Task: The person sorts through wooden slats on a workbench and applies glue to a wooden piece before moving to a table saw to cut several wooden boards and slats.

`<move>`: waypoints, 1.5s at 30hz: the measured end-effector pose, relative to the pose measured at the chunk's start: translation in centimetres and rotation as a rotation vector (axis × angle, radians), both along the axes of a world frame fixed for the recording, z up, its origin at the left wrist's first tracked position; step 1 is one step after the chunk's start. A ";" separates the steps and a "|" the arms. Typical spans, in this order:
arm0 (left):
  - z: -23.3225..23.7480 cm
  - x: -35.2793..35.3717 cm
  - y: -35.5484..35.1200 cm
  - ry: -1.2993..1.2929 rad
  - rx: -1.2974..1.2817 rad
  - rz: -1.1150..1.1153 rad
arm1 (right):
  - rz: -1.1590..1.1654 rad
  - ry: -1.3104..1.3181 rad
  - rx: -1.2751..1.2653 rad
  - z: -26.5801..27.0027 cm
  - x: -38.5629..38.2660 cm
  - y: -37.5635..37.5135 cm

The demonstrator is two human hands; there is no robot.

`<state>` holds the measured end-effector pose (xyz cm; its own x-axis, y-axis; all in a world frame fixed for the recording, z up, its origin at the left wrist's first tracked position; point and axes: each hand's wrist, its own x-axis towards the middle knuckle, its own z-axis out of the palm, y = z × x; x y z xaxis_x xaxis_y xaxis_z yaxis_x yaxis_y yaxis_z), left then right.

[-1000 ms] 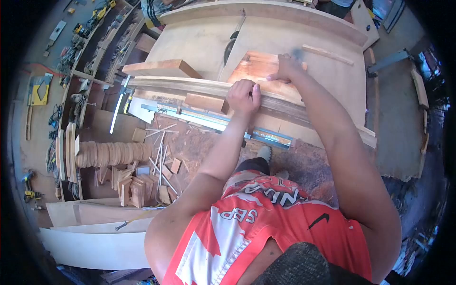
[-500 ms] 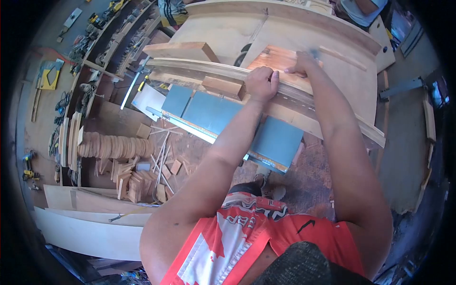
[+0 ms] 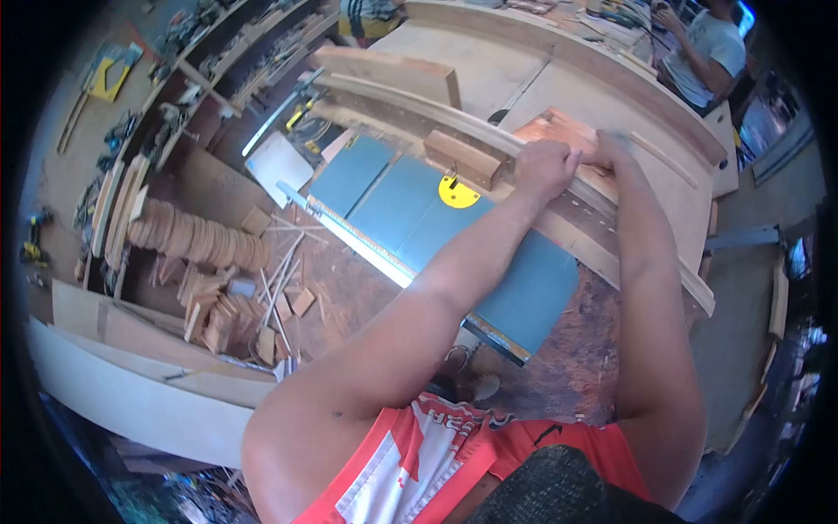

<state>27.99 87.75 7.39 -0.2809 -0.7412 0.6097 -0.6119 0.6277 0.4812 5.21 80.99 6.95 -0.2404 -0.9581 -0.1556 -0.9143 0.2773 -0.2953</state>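
Observation:
My left hand (image 3: 548,169) is closed over the top edge of a long wooden fence (image 3: 419,106), its fingers wrapped round the far side. Just right of it, my right hand (image 3: 614,148) rests against a reddish wooden board (image 3: 559,131), its fingers partly hidden and slightly blurred. The board lies flat on a plywood sled (image 3: 436,57), beyond the fence. Under the sled is a blue saw table (image 3: 410,210) with a yellow insert plate (image 3: 458,192). A wooden block (image 3: 463,159) is fixed to the fence's near side. A dark blade edge (image 3: 498,115) shows beyond the fence.
A thick wooden piece (image 3: 393,74) stands behind the fence's left end. A thin strip (image 3: 663,159) lies on the sled. Stacked rounded wood pieces (image 3: 196,234) and offcuts (image 3: 223,319) are at left. A person (image 3: 705,57) is at the far right.
The sled, fence and reddish board have slid away from me across the saw table, with both hands moving along. The yellow insert plate now shows. The camera view has shifted too.

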 end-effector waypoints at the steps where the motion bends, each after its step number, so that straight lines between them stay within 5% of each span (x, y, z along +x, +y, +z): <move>1: 0.0 0.0 0.0 0.001 0.006 -0.030 | 0.024 0.014 0.014 -0.1 0.1 0.1; 6: -0.8 -0.4 -0.1 0.042 0.074 0.012 | 0.012 -0.081 0.041 0.3 0.2 0.1; 12: 0.9 -0.2 0.5 -0.022 0.226 -0.011 | 0.182 0.203 0.029 -1.6 -1.7 -2.2; 16: 0.1 5.4 6.8 0.237 -0.038 -0.137 | 0.241 0.150 0.064 0.3 -0.3 0.6; 17: -3.5 11.2 11.2 0.197 0.054 -0.199 | 0.229 0.128 0.098 1.7 2.7 4.0; 19: -12.9 18.2 15.0 0.205 0.420 0.081 | 0.174 0.082 0.117 3.1 4.5 4.8; 20: -17.7 19.9 15.0 0.688 0.634 0.472 | 0.183 0.074 0.114 3.4 4.8 4.7; 21: -24.8 24.0 13.2 0.650 0.510 0.654 | 0.186 0.072 0.126 3.2 4.6 5.6; 22: -29.8 26.5 9.7 0.950 0.693 0.739 | 0.146 0.075 0.103 2.9 4.1 5.5; 23: -32.2 27.8 6.2 1.236 0.889 0.814 | 0.149 0.086 0.090 1.9 3.7 5.4; 24: -30.1 26.4 2.4 1.224 0.893 0.766 | 0.154 0.103 0.078 2.5 3.0 3.9; 26: -26.9 24.4 -1.8 1.579 0.686 0.499 | 0.144 0.087 0.072 2.5 2.6 3.3; 29: -31.4 24.6 -8.3 1.603 0.885 0.217 | 0.152 0.069 0.084 2.5 2.5 3.5; 30: -33.5 26.2 -8.7 1.763 0.929 0.316 | 0.174 0.064 0.088 2.6 2.4 3.9; 34: -27.3 27.9 -1.9 1.193 1.115 0.413 | 0.206 -0.033 0.088 2.0 0.0 1.7; 37: -28.1 31.3 4.1 0.152 1.188 0.301 | -0.009 -0.126 0.185 1.9 -0.4 -0.5; 40: -27.8 31.1 9.6 0.120 1.040 0.170 | 0.098 0.073 0.115 1.5 -1.3 -1.6; 43: -16.4 30.0 10.7 0.104 1.074 -0.152 | 0.166 -0.167 0.166 3.8 -3.2 -1.9; 45: -11.6 28.6 8.8 0.060 0.796 -0.280 | 0.166 -0.226 0.120 5.2 -6.0 -0.9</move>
<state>56.57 96.51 -4.17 -0.5023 -0.8635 -0.0448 -0.4435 0.2128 0.8707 -0.78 80.10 12.12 -0.0286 -0.9529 -0.3019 -0.8648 0.1750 -0.4706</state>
